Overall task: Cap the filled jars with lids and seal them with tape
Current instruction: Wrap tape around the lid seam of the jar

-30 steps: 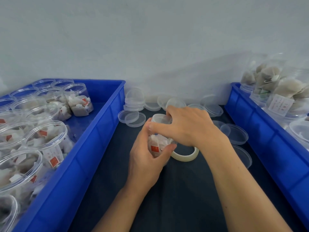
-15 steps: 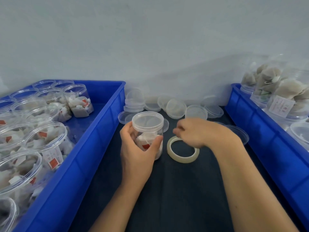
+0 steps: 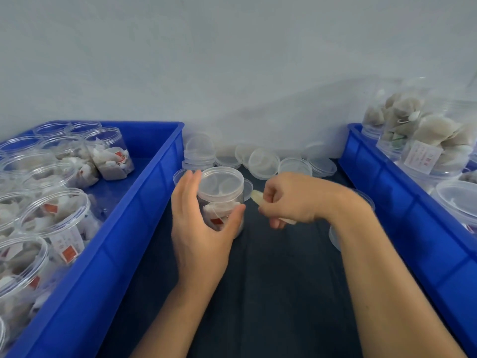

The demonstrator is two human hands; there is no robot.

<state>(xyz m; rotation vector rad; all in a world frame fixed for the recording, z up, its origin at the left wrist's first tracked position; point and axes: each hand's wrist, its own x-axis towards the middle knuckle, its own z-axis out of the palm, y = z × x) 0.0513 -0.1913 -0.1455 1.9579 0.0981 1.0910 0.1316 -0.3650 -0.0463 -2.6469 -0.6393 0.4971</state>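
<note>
A clear plastic jar (image 3: 222, 202) filled with tea bags stands on the dark table, with a clear lid (image 3: 221, 183) on top. My left hand (image 3: 200, 228) holds the jar from the left, thumb against its front. My right hand (image 3: 289, 200) grips the tape roll (image 3: 258, 197) just right of the jar, lifted off the table and tilted on edge. Most of the roll is hidden inside my fingers.
A blue tray (image 3: 144, 208) at left holds several open filled jars (image 3: 108, 153). Another blue tray (image 3: 402, 202) at right holds capped jars (image 3: 428, 140). Loose clear lids (image 3: 263, 162) lie along the wall behind the jar. A lid (image 3: 334, 236) sits under my right forearm.
My right hand left the jar's lid, reached the tape roll lying on the table and picked it up. My left hand moved the jar slightly left and keeps holding it.
</note>
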